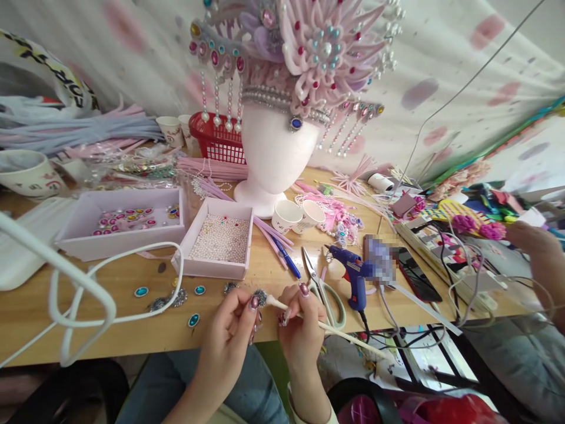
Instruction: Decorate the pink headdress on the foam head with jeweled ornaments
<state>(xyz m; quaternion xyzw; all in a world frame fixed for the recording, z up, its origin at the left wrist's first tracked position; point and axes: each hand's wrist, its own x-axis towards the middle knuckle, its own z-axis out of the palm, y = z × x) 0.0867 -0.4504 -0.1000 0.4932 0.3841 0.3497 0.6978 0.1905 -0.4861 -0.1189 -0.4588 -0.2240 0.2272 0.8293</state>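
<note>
Grey tuft [259, 297] and one stick [353, 338] occupy two hands [229, 324] [302, 327]

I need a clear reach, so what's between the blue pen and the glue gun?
In the head view, the scissors and a short pink strip lie between the blue pen and the glue gun.

Left hand [229, 327] is pinching a fuzzy grey piece [260, 297], right hand [301, 325] is pointing a pale stick [348, 337] at it, scissors [313, 275] are lying at their two o'clock, a mannequin head [276, 156] is towering at twelve!
</note>
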